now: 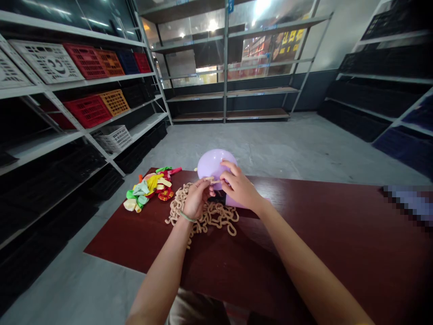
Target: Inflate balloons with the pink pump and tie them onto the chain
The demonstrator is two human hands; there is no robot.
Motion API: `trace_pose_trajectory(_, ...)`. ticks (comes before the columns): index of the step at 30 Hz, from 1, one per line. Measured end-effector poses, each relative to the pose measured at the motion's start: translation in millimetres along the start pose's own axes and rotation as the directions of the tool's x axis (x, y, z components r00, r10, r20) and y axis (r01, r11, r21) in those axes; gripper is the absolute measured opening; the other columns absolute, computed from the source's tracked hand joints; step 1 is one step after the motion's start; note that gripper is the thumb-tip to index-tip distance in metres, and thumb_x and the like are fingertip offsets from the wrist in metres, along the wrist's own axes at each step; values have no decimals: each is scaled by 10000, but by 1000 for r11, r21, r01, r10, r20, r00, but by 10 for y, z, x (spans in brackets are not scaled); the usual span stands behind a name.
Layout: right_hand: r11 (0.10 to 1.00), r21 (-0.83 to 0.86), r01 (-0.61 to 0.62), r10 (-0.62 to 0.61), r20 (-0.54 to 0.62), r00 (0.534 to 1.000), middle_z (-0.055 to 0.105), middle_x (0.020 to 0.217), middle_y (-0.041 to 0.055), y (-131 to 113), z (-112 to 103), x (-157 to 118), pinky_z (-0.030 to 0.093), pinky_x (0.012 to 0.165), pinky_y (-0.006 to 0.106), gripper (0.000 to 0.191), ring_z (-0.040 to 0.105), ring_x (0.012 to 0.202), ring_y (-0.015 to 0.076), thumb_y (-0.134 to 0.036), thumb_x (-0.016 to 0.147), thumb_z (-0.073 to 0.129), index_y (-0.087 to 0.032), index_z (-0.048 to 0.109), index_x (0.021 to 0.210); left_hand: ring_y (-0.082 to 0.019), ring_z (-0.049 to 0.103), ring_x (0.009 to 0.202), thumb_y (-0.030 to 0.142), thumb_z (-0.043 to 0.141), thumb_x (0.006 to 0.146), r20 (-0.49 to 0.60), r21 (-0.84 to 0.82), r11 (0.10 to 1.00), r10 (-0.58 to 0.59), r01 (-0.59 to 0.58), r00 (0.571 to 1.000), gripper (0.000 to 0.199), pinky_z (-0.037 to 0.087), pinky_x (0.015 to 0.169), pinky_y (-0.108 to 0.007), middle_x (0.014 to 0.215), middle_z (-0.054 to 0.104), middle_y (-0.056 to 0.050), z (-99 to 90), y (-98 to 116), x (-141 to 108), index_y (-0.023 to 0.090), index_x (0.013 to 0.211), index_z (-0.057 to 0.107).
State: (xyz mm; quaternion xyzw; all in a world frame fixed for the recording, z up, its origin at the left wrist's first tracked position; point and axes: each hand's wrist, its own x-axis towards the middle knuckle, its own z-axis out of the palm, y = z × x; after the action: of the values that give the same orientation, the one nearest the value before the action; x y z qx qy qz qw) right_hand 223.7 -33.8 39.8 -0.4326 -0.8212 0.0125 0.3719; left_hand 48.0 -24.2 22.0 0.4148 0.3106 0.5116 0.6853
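Note:
A blown-up lilac balloon stands just beyond my two hands over the table. My left hand is closed, thumb and fingers pinching a short stretch of beige cord. From the right, my right hand pinches the other end of that stretch, its upper fingers lying against the balloon. Under my hands spreads a loose, tangled heap of thick beige cord. A lilac object and something dark lie partly hidden below my right hand; I cannot make out what they are.
Several limp coloured balloons lie in a pile at the left of the dark red table. A blurred-out item is at its right end. Shelves with plastic crates stand left; a metal rack stands behind.

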Motion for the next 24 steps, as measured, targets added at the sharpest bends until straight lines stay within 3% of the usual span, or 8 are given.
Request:
trace_pose_trajectory(5, 997, 29, 74, -74, 27, 997, 466, 1405, 107, -34, -70, 28, 401, 1123, 560, 136, 383, 1403, 278, -148, 901, 483, -221, 595, 879, -76, 505, 583, 360, 711, 779, -4, -20, 1000, -8, 8, 1000, 247, 444, 596, -220, 661, 543, 18, 22, -6, -3, 133, 789, 614)
trace_pose_trajectory(15, 992, 107, -66, 70, -39, 997, 454, 1394, 130, -75, -62, 50, 408, 1125, 520, 189, 421, 1374, 261, -198, 979, 355, -224, 543, 979, -93, 492, 562, 483, 627, 860, 45, 314, 948, 39, -51, 998, 355, 403, 549, -231, 637, 547, 16, 20, -86, -15, 153, 730, 608)
trace_pose_trajectory(24, 956, 292, -37, 70, -104, 992, 462, 1349, 101, -76, -47, 51, 381, 1137, 498, 116, 395, 1384, 236, -216, 971, 412, -239, 524, 956, -81, 537, 616, 314, 757, 771, 125, -80, 988, -125, 135, 984, 219, 484, 624, -215, 714, 590, -4, 21, 28, -62, 120, 825, 669)
